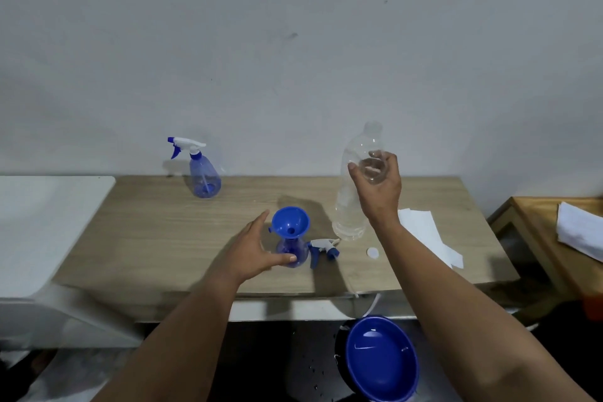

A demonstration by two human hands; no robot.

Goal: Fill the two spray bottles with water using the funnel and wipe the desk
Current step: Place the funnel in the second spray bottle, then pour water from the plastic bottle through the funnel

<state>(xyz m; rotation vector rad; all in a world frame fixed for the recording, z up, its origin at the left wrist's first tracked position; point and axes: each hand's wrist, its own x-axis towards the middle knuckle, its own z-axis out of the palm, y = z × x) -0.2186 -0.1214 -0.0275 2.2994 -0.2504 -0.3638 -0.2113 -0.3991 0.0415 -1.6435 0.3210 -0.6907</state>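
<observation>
A: Right hand (378,186)?
B: Raised over the right part of the bench (163,232), fingers wrapped around a clear plastic bottle (355,192), uncapped, held about upright with a slight lean, base down near the bench. Looks empty, can't be sure.

A: Left hand (254,248)?
B: Fingers spread wide, cupped around the near spray bottle (292,250) from its left side, thumb tip against the bottle's front. No closed grip.

A: Funnel (290,222)?
B: Blue, sitting in the neck of that near spray bottle, centre of the bench, mouth up.

A: Its sprayer?
B: Trigger head (323,246) is off, lying on the bench just right of the bottle. A small white cap (372,253) lies further right, near the front.

A: Second spray bottle (202,170)?
B: Far left of the bench by the wall, upright, trigger head on. Water level, can't tell.

A: Anything for wiping?
B: White paper sheets (427,235) flat on the right side of the bench, behind the right forearm.

A: Other stuff?
B: Blue basin (381,362) down below the near edge of the bench, right of centre.
</observation>
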